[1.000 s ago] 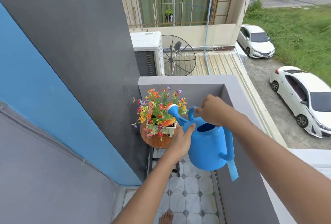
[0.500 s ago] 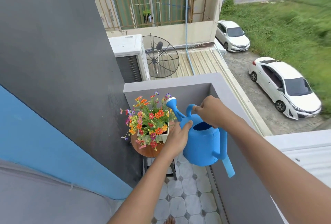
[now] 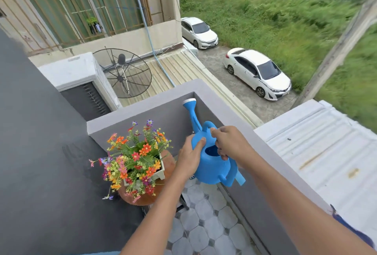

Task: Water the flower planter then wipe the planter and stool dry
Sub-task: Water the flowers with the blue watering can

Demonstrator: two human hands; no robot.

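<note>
A white planter (image 3: 160, 174) full of orange, red and purple flowers (image 3: 134, 156) sits on a round wooden stool (image 3: 146, 198). To its right I hold a blue watering can (image 3: 212, 171) in the air. My right hand (image 3: 228, 142) grips its top handle. My left hand (image 3: 189, 157) presses flat against the can's left side. The spout (image 3: 191, 111) points up and away, toward the balcony corner, not over the flowers. No water is visible coming out.
A grey parapet wall (image 3: 240, 124) encloses the narrow balcony at the back and right. A dark grey wall (image 3: 40, 152) rises on the left. Grey patterned floor tiles (image 3: 204, 226) lie below. Beyond the parapet are a roof, a satellite dish and two parked white cars.
The can has tipped back upright and moved right, its spout lifting off the flowers toward the wall corner. My view has swung, so the planter sits lower left.
</note>
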